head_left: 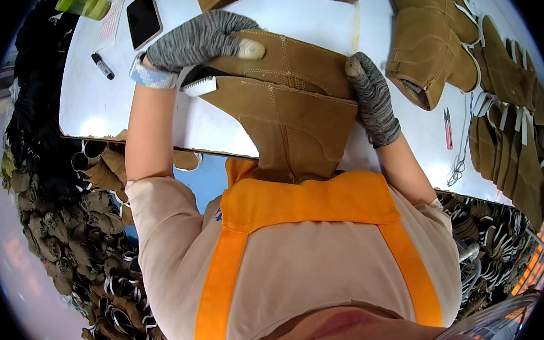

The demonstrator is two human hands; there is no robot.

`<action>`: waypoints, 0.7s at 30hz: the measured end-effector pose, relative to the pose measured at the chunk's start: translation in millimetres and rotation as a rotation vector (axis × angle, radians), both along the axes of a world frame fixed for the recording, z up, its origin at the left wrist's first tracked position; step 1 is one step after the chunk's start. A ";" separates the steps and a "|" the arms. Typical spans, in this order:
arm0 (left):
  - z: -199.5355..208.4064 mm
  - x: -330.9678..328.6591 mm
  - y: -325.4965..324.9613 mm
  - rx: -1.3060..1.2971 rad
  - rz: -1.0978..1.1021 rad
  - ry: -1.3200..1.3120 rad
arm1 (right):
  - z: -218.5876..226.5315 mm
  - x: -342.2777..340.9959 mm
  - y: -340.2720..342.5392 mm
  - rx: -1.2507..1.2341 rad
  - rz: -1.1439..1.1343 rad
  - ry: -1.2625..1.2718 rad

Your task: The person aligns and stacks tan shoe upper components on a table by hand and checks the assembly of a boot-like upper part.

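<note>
Two brown suede boot uppers with light stitching are held in front of me, one behind the other: a far upper (309,58) and a near upper (300,121). My left hand (205,42), in a grey knit glove with a bare thumb tip, grips the far upper near its upper left edge. Against the right edge of both pieces, my right hand (372,101), gloved likewise, is closed with its thumb on top; its other fingers are mostly hidden. A white strip (199,87) shows at the near upper's left end.
On the white table (87,103) lie a phone (144,21), a black marker (102,66) and pink thread snips (448,129). A green cup (84,5) stands far left. Stacked brown boots (426,48) lie at right, with more uppers (513,149) beyond. Dark piles (60,226) flank my left.
</note>
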State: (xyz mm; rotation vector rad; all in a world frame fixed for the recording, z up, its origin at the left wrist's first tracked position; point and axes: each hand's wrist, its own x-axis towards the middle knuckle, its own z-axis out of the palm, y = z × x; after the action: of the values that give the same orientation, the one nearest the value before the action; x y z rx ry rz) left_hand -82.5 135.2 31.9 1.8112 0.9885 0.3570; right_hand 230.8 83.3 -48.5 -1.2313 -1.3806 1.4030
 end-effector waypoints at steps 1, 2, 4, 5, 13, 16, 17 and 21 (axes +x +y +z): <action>0.3 2.3 2.2 -0.021 -0.003 0.048 | -0.5 -0.7 -1.5 0.011 -0.015 0.005; -1.7 3.1 7.0 -0.042 -0.006 0.096 | -1.1 -1.3 -2.9 0.022 -0.029 0.010; 0.7 8.6 7.8 -0.005 -0.020 0.219 | -2.5 -1.1 -4.8 0.025 -0.047 0.016; -2.8 6.2 6.3 -0.003 -0.005 0.173 | -3.5 -0.2 -5.4 0.018 -0.051 0.017; -12.9 9.6 -6.3 -0.089 0.020 -0.154 | -3.5 -1.6 -6.7 0.051 -0.073 0.000; -15.6 16.2 -7.4 -0.053 0.015 -0.195 | -1.0 -3.9 -6.8 0.092 -0.089 -0.036; -15.0 17.1 -8.6 -0.086 0.016 -0.199 | -0.3 -3.9 -6.8 0.109 -0.082 -0.040; -14.6 7.5 -8.6 0.076 -0.064 -0.091 | 3.3 -2.0 -13.7 0.141 -0.049 0.017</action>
State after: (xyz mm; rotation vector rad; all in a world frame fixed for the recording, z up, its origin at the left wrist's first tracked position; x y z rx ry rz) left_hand -75.0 126.6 17.3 1.8737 0.8621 0.4387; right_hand 228.8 69.6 -45.3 -1.1512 -1.4036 1.2577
